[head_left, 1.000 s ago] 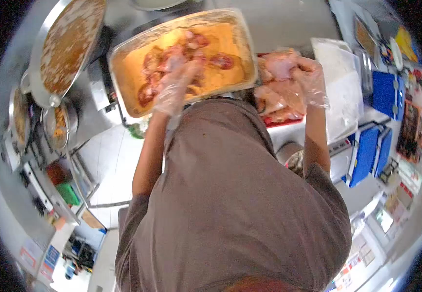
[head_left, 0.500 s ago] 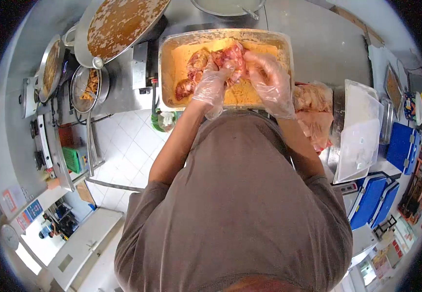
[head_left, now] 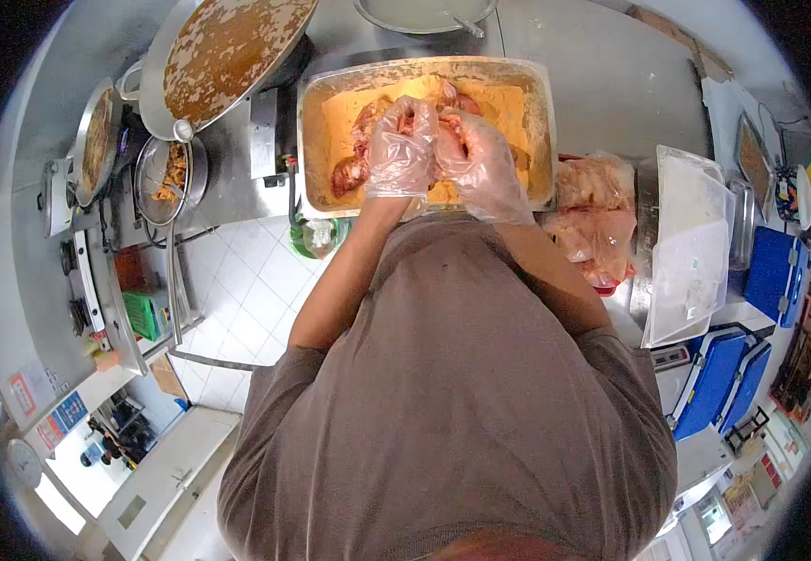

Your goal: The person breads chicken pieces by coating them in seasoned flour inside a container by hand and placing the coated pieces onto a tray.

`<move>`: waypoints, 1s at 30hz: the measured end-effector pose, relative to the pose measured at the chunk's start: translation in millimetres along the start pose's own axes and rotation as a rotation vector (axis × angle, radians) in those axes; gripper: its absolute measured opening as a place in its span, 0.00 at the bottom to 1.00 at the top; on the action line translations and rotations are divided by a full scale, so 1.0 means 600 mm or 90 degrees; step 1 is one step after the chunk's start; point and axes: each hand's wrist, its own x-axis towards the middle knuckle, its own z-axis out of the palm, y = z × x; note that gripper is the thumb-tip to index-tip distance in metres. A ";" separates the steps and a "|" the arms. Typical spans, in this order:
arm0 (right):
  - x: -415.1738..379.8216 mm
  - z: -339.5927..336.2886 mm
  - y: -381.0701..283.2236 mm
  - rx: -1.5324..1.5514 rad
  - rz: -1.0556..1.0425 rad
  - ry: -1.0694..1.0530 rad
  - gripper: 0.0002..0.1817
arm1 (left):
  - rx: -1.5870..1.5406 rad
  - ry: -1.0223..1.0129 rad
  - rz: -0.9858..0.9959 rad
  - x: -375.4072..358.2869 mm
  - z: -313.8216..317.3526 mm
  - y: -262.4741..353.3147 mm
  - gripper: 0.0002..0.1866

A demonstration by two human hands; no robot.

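Grip: I see my left hand (head_left: 402,150) and right hand (head_left: 478,164), both in clear plastic gloves, side by side with fingers curled down onto the chicken pieces (head_left: 361,140). Whether the fingers are truly clamped on the meat or only pressing it, I cannot tell.

Held item: raw chicken pieces, reddish, lying in orange batter toward the left half of the tray (head_left: 541,122).

Carrier: rectangular tray, sitting at the near edge of the steel counter (head_left: 611,84).

Adjacent, right of the tray: a bag of raw chicken (head_left: 593,215), then a lidded white container (head_left: 695,243) at the counter's right end.

Adjacent, left: a large round pan (head_left: 228,47) of brown sauce, with a smaller pot (head_left: 162,173) below it.
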 end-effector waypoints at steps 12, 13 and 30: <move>0.026 0.000 -0.015 0.306 0.305 0.000 0.21 | 0.219 0.159 0.110 -0.021 0.012 0.005 0.20; 0.027 -0.004 -0.027 0.377 0.363 -0.003 0.21 | 0.250 0.160 0.139 -0.014 0.007 -0.019 0.22; -0.011 -0.009 -0.008 0.548 0.546 -0.040 0.27 | -0.323 -0.071 -0.067 0.007 -0.106 -0.192 0.35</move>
